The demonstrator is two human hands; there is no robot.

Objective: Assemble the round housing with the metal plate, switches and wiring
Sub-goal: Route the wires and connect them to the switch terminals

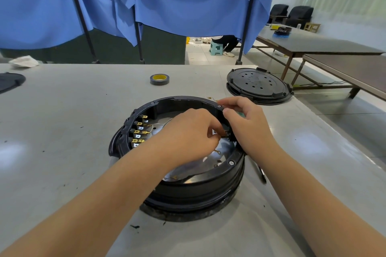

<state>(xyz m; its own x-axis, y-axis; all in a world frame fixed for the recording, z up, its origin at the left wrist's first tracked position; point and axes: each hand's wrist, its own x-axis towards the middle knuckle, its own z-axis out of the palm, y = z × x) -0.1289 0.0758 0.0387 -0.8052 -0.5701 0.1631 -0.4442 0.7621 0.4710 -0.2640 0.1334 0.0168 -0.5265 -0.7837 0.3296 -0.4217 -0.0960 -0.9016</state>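
Round housing [188,183] at near centre of table [62,131]; right hand [244,123] gripping right rim for steadiness, left hand [192,131] pinching brass connector [223,136] toward right-wall switch [228,134], apparently for plugging in.

no legible text, labels or numbers anywhere

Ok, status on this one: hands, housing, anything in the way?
Left hand pinching a small brass terminal at the right inner wall of the round black housing. Right hand gripping that rim. Nothing blocking.
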